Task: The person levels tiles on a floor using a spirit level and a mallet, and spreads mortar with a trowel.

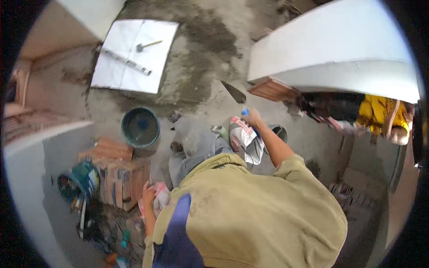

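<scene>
In my right hand [252,117] is a pointed trowel [234,92], gripped by its blue handle with the metal blade reaching forward over the grey floor. Just below that hand stands a white and red sack [243,137], with a dark bucket [279,132] beside it. Low on the other side, my left hand [149,195] is at a pink and white plastic bag [161,194]; its fingers seem closed on the bag, though blur hides the detail. Cardboard boxes [120,178] are close to this hand.
Ahead lie white tiles [134,44] bearing a mallet [148,45] and a spirit level [127,61]. A green bucket [140,127] stands left of my legs. Another bucket [80,181] lies tipped by the boxes. A person in yellow [380,115] is at the right.
</scene>
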{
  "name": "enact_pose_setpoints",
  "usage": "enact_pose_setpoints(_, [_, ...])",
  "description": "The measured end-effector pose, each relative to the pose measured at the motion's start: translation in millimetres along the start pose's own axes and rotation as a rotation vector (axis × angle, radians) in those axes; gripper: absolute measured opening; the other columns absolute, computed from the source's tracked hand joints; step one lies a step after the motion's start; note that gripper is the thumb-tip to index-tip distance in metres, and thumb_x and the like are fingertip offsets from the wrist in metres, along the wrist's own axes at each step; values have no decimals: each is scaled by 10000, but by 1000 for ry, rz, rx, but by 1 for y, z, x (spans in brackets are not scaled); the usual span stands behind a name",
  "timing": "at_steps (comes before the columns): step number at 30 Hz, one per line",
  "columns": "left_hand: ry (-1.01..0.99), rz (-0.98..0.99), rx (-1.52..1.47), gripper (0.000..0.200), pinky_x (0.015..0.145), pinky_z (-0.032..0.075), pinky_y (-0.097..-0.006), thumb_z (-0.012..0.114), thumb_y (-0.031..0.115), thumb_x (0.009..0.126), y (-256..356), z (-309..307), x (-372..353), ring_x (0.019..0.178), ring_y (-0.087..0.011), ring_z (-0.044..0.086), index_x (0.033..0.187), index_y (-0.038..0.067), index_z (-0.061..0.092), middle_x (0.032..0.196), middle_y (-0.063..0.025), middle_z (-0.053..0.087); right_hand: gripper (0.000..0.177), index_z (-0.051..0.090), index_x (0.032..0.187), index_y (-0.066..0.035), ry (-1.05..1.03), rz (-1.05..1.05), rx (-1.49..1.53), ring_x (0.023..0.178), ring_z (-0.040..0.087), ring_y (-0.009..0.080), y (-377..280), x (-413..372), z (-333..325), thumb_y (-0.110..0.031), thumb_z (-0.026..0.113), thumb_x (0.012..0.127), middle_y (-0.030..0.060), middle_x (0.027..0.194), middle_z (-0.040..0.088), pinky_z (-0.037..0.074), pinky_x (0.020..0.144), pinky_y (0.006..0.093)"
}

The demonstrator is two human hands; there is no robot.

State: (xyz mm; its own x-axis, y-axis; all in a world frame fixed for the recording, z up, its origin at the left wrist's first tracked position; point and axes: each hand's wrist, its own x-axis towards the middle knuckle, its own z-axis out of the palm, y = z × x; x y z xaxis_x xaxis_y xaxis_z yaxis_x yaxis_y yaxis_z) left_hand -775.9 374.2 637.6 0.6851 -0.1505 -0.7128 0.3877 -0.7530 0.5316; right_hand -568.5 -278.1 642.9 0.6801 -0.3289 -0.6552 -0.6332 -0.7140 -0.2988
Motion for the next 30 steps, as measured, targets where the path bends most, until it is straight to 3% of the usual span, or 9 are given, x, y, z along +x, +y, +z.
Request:
enact_pose_setpoints(1, [88, -141, -407, 440, 609, 498, -260, 568, 65, 860, -62, 2, 30, 825, -153, 618, 1294, 116, 509, 1055, -69, 622, 237, 650, 725, -2, 61, 117, 112, 589, 636, 264, 21, -37, -6, -223, 687, 649, 170, 687, 642, 518, 535, 371])
enact_pose_setpoints(2, [59, -126, -387, 440, 609, 498, -260, 568, 65, 860, -56, -8, 28, 825, -153, 618, 1294, 116, 509, 1055, -69, 622, 158, 645, 735, -9, 104, 237, 222, 516, 612, 195, 42, -75, -3, -148, 681, 668, 126, 612, 620, 506, 454, 338])
enact_pose_setpoints(4, [213, -498, -687, 417, 516, 462, -231, 605, 101, 843, 3, -48, 21, 663, -127, 615, 1254, 67, 543, 923, -65, 647, 184, 647, 799, -18, 315, 31, 135, 538, 623, 202, 102, -112, 7, -129, 689, 659, 124, 649, 631, 506, 438, 345])
enact_pose_setpoints(9, [111, -297, -620, 415, 507, 456, -225, 612, 147, 857, 65, -46, 31, 592, -133, 601, 1243, 19, 532, 839, -60, 642, 141, 641, 750, -18, 252, 503, 418, 556, 644, 204, 126, -179, 10, -130, 671, 669, 154, 702, 661, 524, 554, 364])
enact_pose_setpoints(14, [58, -225, -920, 376, 510, 455, -225, 581, 167, 893, 86, 9, 64, 600, -132, 601, 1240, 29, 531, 809, -49, 645, 176, 652, 748, -24, 182, 468, 329, 703, 668, 333, 177, -156, 37, -179, 669, 667, 212, 764, 666, 524, 670, 426])
enact_pose_setpoints(19, [53, -279, -626, 311, 538, 463, -246, 592, 146, 874, 154, 41, 69, 633, -131, 609, 1162, 30, 583, 788, -58, 653, 259, 644, 760, -1, 191, 170, 32, 732, 658, 372, 253, -102, 51, -244, 646, 670, 227, 763, 659, 520, 681, 443])
enact_pose_setpoints(25, [122, -157, -227, 192, 573, 457, -264, 678, 182, 804, 306, 37, 78, 629, -116, 596, 888, 9, 691, 683, -65, 648, 430, 661, 859, 74, -52, 200, -22, 895, 638, 406, 237, -47, -38, -304, 657, 654, 294, 901, 639, 511, 797, 439])
enact_pose_setpoints(27, [-181, 28, 85, 255, 581, 470, -325, 722, 257, 768, 349, 40, 81, 617, -166, 606, 794, 6, 687, 651, -91, 637, 376, 661, 837, 44, 24, 145, 21, 855, 645, 398, 231, -33, -52, -279, 660, 645, 278, 861, 645, 508, 770, 445])
enact_pose_setpoints(30, [-276, 28, 133, 298, 609, 475, -365, 712, 295, 774, 335, 69, 105, 633, -222, 613, 812, 3, 665, 679, -111, 642, 327, 659, 824, 12, 55, 185, 199, 788, 649, 381, 203, -28, -75, -252, 681, 632, 242, 819, 656, 504, 727, 429])
